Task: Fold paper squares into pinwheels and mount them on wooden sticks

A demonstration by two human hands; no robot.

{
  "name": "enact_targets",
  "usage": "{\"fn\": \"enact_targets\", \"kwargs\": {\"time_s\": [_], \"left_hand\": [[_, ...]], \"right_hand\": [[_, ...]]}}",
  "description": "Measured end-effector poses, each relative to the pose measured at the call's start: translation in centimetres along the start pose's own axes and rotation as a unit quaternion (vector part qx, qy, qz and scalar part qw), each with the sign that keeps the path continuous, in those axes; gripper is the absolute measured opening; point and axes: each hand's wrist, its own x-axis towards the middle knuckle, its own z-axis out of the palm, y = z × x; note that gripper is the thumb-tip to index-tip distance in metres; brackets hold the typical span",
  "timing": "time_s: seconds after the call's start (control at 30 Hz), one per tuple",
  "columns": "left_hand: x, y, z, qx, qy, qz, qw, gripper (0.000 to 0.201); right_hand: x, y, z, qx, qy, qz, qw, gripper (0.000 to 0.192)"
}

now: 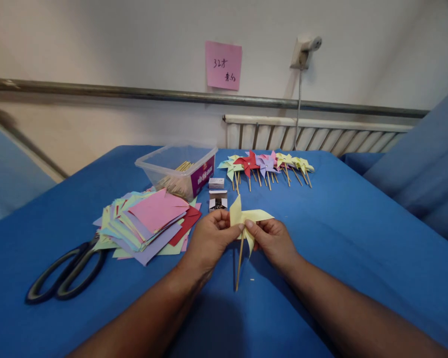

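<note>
A pale yellow paper pinwheel [238, 213] on a thin wooden stick [240, 263] is held between my two hands over the blue table. My left hand [214, 241] is closed on its left side, thumb near the centre. From the right, my right hand [272, 241] pinches it, the thumb pressed by the middle. Both thumbs hide most of the centre. The stick points down toward me. Just beyond my left hand stands a small open box [218, 200] with dark little pieces inside, a second small box [216, 183] behind it.
Colored paper squares [157, 211] lie heaped at the left, over the blades of black-handled scissors [69, 273]. A clear plastic tub [175, 166] holds wooden sticks. Several pinwheels [267, 164] lie along the blue table's [343, 238] back edge. A radiator [321, 132] is behind.
</note>
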Motion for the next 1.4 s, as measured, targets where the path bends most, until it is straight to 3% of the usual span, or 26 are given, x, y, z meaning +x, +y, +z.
{"fn": "enact_targets", "kwargs": {"time_s": [0.6, 1.4], "left_hand": [[-0.1, 0.53, -0.27, -0.017, 0.0, -0.01, 1.0, 0.029], [0.11, 0.75, -0.51, 0.016, 0.016, -0.011, 1.0, 0.027]], "right_hand": [[-0.11, -0.19, 0.16, 0.05, -0.031, -0.012, 0.998, 0.037], [-0.25, -0.32, 0.28, 0.029, -0.054, -0.007, 0.998, 0.033]]}}
